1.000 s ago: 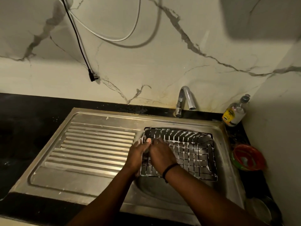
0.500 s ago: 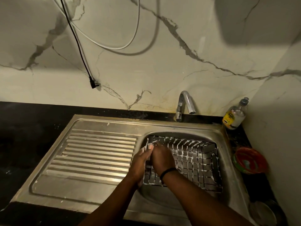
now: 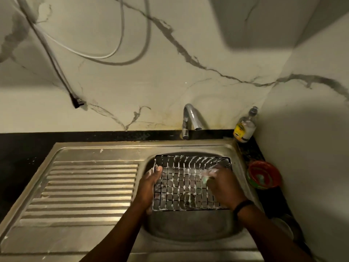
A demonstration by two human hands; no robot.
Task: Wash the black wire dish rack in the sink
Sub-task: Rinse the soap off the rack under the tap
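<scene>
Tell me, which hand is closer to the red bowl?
Right. The right hand scrubs the rack's right side, nearest the red bowl; the left hand holds the rack's far-left edge.

Left hand [image 3: 149,188] curled at left rim of the black wire dish rack [image 3: 186,184], thumb up. Right hand [image 3: 222,186] knuckles up, fingers blurred, pinching a soapy green scrubber [image 3: 204,178]; black band on wrist.

Black wire dish rack [image 3: 188,183] – square grid, suds on the wires – sits in the steel sink [image 3: 188,229] basin, far side raised.
</scene>
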